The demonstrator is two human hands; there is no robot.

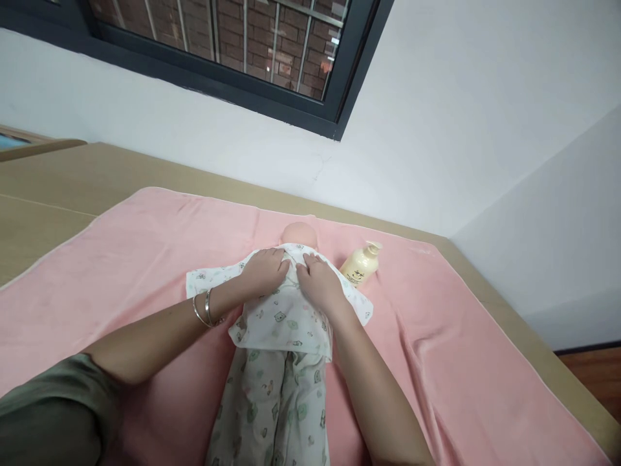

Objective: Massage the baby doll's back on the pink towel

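Observation:
A baby doll (299, 233) lies on its back on a pink towel (121, 259), dressed in a white printed top (286, 317) and matching trousers (272, 408). My left hand (264, 268) rests palm down on the doll's chest on the left side. My right hand (320, 281) presses flat on the right side of the chest, close to the collar. The fingertips of both hands nearly meet under the doll's chin. Two thin bangles (204, 309) sit on my left wrist. Only the top of the doll's head shows.
A cream pump bottle (361, 264) lies on the towel just right of the doll's head. The towel covers a beige wooden surface (58, 181) that meets a white wall. A dark-framed window (233, 45) is above. Wooden floor (596, 375) shows at the right.

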